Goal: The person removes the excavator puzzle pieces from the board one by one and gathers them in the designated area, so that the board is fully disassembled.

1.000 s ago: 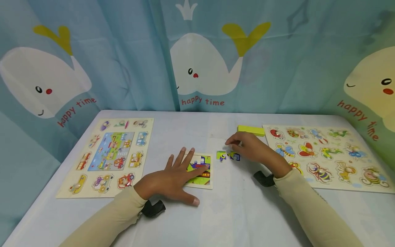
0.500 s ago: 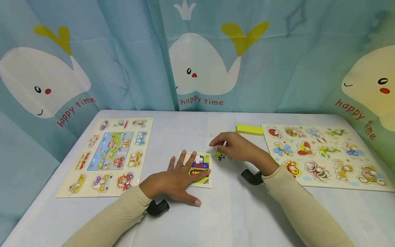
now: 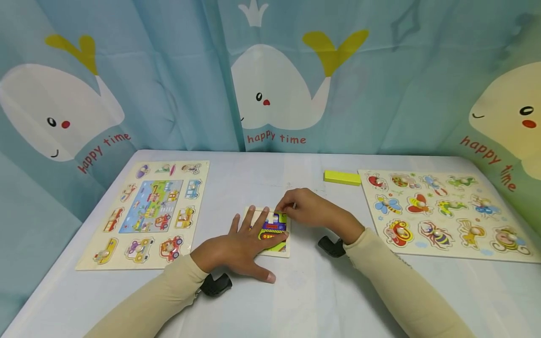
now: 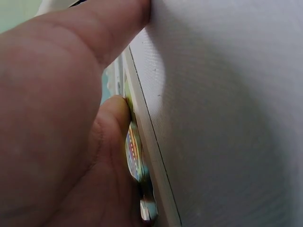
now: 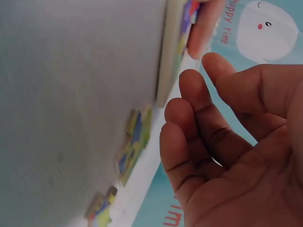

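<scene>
My left hand (image 3: 236, 249) lies with its fingers spread over a small wooden jigsaw board (image 3: 288, 244), which shows a blue, red and yellow vehicle picture. A white gap shows near the board's top. My right hand (image 3: 314, 206) is at the board's upper right corner, its fingers loosely bent. In the right wrist view nothing shows between those fingers, though the thumb partly hides the index finger. Two loose jigsaw pieces, one nearer the board (image 5: 135, 144) and one farther off (image 5: 100, 209), lie on the cloth below. The right hand hides them in the head view.
A vehicle peg puzzle (image 3: 99, 206) lies on the left of the white-covered table (image 3: 304, 300). An insect peg puzzle (image 3: 422, 211) lies on the right. Beside it is a yellow-green block (image 3: 342, 178). A whale-print curtain (image 3: 186, 84) hangs behind the table.
My right hand has moved left from the loose pieces to the board's upper right corner. My left hand has stayed on the board, shifting only slightly.
</scene>
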A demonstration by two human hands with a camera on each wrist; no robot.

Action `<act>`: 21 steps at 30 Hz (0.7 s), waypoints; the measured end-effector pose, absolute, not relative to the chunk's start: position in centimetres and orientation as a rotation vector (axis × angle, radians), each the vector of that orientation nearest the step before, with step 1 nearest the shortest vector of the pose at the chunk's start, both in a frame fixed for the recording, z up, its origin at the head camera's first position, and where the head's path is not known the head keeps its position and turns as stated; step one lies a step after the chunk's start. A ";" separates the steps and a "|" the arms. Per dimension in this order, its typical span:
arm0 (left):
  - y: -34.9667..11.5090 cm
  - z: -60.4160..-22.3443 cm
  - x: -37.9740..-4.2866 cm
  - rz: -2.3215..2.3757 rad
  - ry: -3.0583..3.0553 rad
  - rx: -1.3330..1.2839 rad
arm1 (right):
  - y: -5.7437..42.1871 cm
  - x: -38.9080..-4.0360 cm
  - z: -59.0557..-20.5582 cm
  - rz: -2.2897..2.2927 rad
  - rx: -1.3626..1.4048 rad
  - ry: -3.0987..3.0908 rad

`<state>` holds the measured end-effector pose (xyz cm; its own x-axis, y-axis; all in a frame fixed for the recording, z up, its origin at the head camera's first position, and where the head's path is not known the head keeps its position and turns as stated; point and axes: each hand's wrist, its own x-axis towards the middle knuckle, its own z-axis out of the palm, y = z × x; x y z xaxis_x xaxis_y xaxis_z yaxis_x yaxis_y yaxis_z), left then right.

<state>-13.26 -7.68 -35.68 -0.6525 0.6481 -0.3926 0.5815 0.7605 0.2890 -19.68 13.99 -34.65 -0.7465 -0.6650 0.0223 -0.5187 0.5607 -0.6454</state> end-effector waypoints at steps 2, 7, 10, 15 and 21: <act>-7.7 -35.7 -13.2 0.189 2.478 0.931 | 13.8 -19.7 -34.9 -0.930 -1.008 2.575; -7.8 -35.6 -13.2 0.199 2.477 0.944 | 13.4 -19.7 -34.9 -0.869 -1.072 2.580; -7.8 -35.6 -13.2 0.204 2.475 0.946 | 13.2 -19.6 -35.0 -0.812 -1.151 2.587; -7.8 -35.5 -13.2 0.200 2.475 0.952 | 13.0 -19.5 -35.2 -0.741 -1.216 2.606; -7.8 -35.4 -13.2 0.192 2.475 0.950 | 12.8 -19.1 -35.3 -0.742 -1.114 2.641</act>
<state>-13.22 -7.76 -35.44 -0.6446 0.6610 -0.3842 0.5937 0.7494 0.2931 -19.08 12.77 -35.28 -0.7030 -0.7107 0.0270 -0.6208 0.5946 -0.5109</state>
